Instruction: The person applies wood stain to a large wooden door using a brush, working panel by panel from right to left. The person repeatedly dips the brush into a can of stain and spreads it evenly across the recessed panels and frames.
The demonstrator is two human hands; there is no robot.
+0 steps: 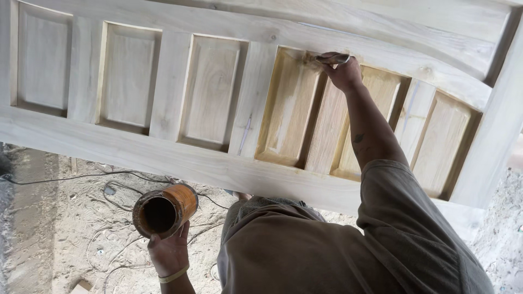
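Observation:
My right hand (341, 69) is closed on a small brush (327, 58), pressed against the top corner of a recessed panel in a large pale wooden door (163, 158) laid flat. That panel and the ones beside it carry yellowish-brown stain; the panels to the left are bare wood. My left hand (169, 251) holds an orange-stained round tin (165, 210) below the door's near edge, its dark open mouth facing me. A yellow band circles that wrist.
Sandy ground (65, 228) lies beneath the door, with thin cables (109, 179) looping across it. A small wood scrap (81, 285) sits at the lower left. My grey-brown shirt (338, 250) fills the lower right.

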